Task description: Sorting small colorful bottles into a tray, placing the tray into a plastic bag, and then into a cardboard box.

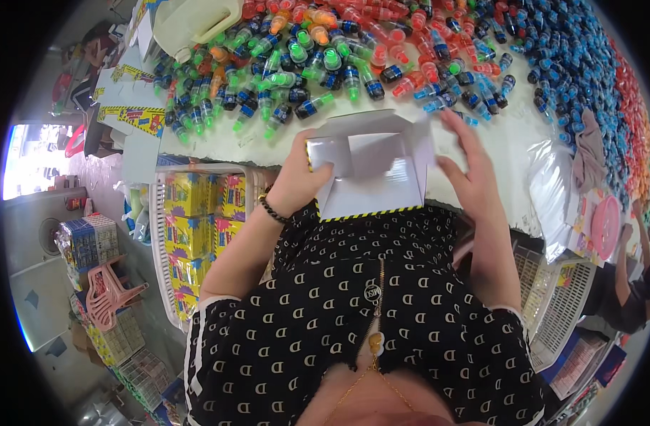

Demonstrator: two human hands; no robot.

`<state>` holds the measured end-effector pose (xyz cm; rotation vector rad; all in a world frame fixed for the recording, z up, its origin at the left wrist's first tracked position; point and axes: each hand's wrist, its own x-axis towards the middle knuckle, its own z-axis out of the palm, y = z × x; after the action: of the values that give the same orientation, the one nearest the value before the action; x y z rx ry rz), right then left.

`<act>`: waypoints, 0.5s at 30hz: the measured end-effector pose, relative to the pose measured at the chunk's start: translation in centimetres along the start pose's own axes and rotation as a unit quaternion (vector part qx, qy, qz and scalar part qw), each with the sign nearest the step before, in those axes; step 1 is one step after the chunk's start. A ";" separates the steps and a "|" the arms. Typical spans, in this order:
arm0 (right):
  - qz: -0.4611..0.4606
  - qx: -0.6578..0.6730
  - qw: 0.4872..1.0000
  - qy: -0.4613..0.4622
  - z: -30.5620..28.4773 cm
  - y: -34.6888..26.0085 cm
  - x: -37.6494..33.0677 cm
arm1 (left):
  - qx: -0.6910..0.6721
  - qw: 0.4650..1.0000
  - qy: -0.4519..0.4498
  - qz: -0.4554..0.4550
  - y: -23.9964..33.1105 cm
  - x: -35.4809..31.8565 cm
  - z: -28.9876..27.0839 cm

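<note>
An open cardboard box, white inside with a yellow-and-black striped edge, is tilted toward me at the table's near edge. Its flaps stand up and nothing lies inside. My left hand grips the box's left side, thumb over the inner flap and fingers behind the wall. Beside the right flap is my right hand, slightly blurred, with index finger and thumb apart and nothing held. Whether its thumb touches the flap, I cannot tell. Small bottles with green caps lie loose just beyond the box.
Heaps of red bottles and blue bottles cover the far table. A pale plastic jug lies at far left. At my left stands a white crate of yellow boxes; another crate is at right, near another person.
</note>
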<state>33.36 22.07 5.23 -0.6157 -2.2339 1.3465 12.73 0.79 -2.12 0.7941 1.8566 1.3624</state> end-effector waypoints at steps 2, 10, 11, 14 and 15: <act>0.015 0.026 1.000 -0.005 2.1 2.0 -0.1 | 0.030 0.998 -0.046 0.030 1.1 0.4 1.4; -0.272 -0.220 0.910 -0.221 2.6 3.0 -0.2 | -0.304 0.925 -0.148 -0.170 2.5 1.5 -0.1; -0.260 -0.231 0.912 -0.219 2.9 3.0 -0.2 | -0.309 0.922 -0.159 -0.171 2.5 1.5 -0.1; -0.179 -0.269 0.921 -0.217 4.8 1.7 -0.5 | -0.025 0.982 -0.154 -0.109 3.8 1.2 0.4; -0.115 -0.297 0.924 -0.213 5.5 0.6 -0.4 | 0.121 0.979 -0.147 -0.069 4.2 1.2 0.4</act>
<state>30.54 18.35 2.32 -0.2392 -2.9906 0.7164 12.69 3.13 1.62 0.9148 1.8216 0.8907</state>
